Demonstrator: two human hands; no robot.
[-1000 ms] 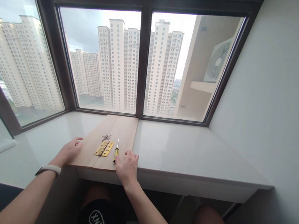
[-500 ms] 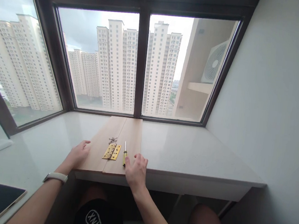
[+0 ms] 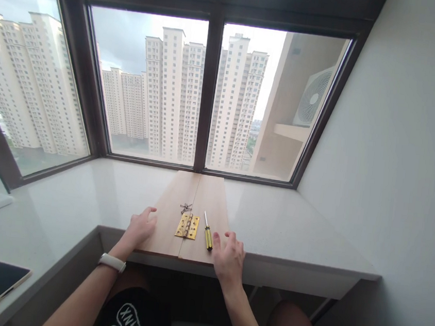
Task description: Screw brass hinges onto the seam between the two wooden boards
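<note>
The hinge (image 3: 187, 226) lies flat and spread across the seam between the left board (image 3: 168, 215) and the right board (image 3: 213, 199), nearer the tabletop's (image 3: 281, 221) front edge than its back one. From where I stand, the boards are laid side by side, running back to the window frame (image 3: 207, 94), but I see nothing fastened. The screws (image 3: 185, 208) sit in a loose heap just behind the hinge, and the screwdriver (image 3: 208, 234) lies unused on the right board, so I'd judge the fixing not yet begun.

The left hand (image 3: 143, 228) rests, loosely uncurled, at the left board's outer edge. The right hand (image 3: 229, 257), fingers spread and slightly bent, sits by the right board's front corner; whether its thumb touches the screwdriver handle, I can't tell. Neither has anything closed in its grasp.

Against a second ago, both boards, with everything on them, have slid rightward along the tabletop; the hinge still straddles the seam.
</note>
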